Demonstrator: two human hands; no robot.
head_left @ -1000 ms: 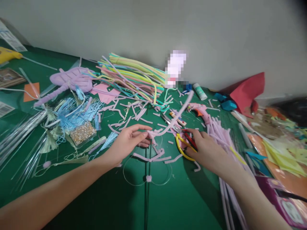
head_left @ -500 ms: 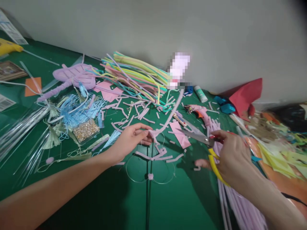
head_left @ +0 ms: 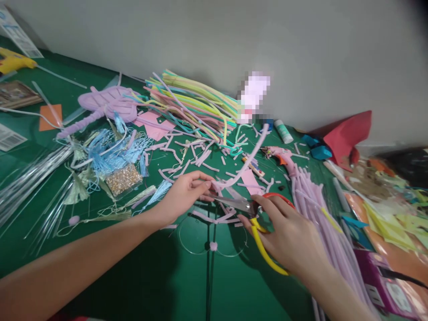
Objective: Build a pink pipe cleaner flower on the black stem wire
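Pinched between the thumb and fingers of my left hand (head_left: 187, 191) is a lilac pipe cleaner (head_left: 254, 154), its long end curving up and to the right. My right hand (head_left: 290, 234) grips a pair of scissors (head_left: 246, 206) with red and yellow handles. The scissor blades point left, close to the pipe cleaner's lower end beside my left fingertips; whether they touch it I cannot tell. Below lie cut lilac pieces (head_left: 217, 220) and a small lilac ball (head_left: 213, 246) on thin looped wire.
Multicoloured pipe cleaners (head_left: 194, 100) lie by the wall. Lilac ones (head_left: 310, 196) run down the right, beside a pink glue gun (head_left: 282, 156). On the left are a lilac fan-like piece (head_left: 110, 100), blue tassels (head_left: 107, 151), a bead packet (head_left: 123, 179) and a yellow glue gun (head_left: 18, 61).
My right hand has brought the scissors left and slightly down, from beside the lilac bundle to my left fingertips. My left hand keeps its pinch on the pipe cleaner. The view has shifted slightly.
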